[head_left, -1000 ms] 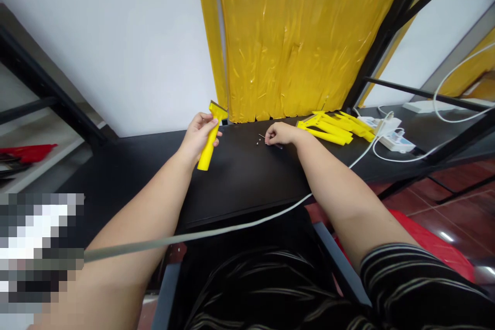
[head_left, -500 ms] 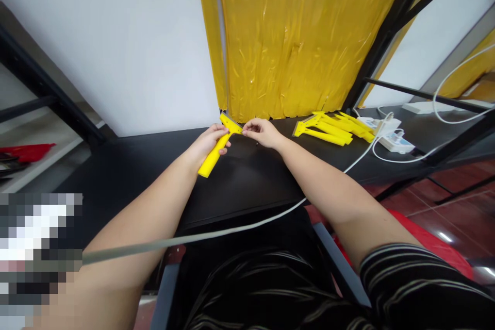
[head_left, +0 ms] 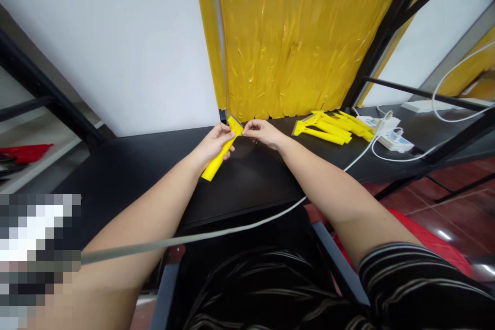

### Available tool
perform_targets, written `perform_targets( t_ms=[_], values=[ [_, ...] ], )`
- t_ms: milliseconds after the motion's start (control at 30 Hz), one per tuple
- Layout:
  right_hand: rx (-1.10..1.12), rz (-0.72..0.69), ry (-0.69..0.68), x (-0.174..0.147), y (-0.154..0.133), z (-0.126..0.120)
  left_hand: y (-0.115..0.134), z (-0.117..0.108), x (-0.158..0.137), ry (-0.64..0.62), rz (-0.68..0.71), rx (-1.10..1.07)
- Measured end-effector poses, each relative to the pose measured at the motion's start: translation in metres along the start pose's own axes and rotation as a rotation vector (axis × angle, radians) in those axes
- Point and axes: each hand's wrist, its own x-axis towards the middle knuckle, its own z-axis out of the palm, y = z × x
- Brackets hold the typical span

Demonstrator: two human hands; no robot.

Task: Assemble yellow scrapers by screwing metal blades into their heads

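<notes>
My left hand (head_left: 212,147) is closed around the neck of a yellow scraper (head_left: 215,165). The scraper is tilted, its handle pointing down toward me and its wide head with a thin dark edge strip at the top. At the right end of that head, my right hand (head_left: 265,133) has its thumb and fingers pinched together. Whatever sits in this pinch is too small to make out. Several more yellow scrapers (head_left: 328,134) lie in a loose pile to the right of my right hand.
Both hands are over a black table (head_left: 247,185). A white power strip (head_left: 396,140) with cables lies right of the pile, and a pale cable (head_left: 232,229) runs across in front of me. Behind stand a white panel (head_left: 116,36) and a yellow plastic sheet (head_left: 294,36), beside black metal posts.
The scraper and my left hand have shifted slightly right, and the scraper's head has turned a little. My right hand stays pinched at the head's end.
</notes>
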Motion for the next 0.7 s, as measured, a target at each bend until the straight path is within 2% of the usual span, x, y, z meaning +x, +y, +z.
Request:
perform_targets(
  t_ms=[133, 267, 333, 500, 600, 700],
  values=[
    [0.118, 0.061, -0.005, -0.003, -0.003, -0.003, 0.003, 0.001, 0.002, -0.012, -0.063, -0.074],
    [0.156, 0.161, -0.021, -0.003, -0.002, -0.003, 0.003, 0.008, 0.006, 0.05, -0.132, -0.12],
    [0.087, 0.158, 0.01, -0.002, 0.0, -0.001, 0.003, 0.012, 0.007, 0.099, -0.144, -0.128],
    [-0.126, -0.005, 0.034, 0.001, 0.0, -0.004, 0.001, 0.016, 0.01, 0.174, -0.161, -0.155],
    [-0.306, -0.068, 0.101, 0.0, -0.005, -0.016, 0.0, 0.009, 0.013, 0.185, -0.161, -0.161],
    [-0.574, -0.038, 0.191, -0.001, -0.008, -0.036, -0.002, -0.002, 0.018, 0.202, -0.158, -0.15]
  ],
)
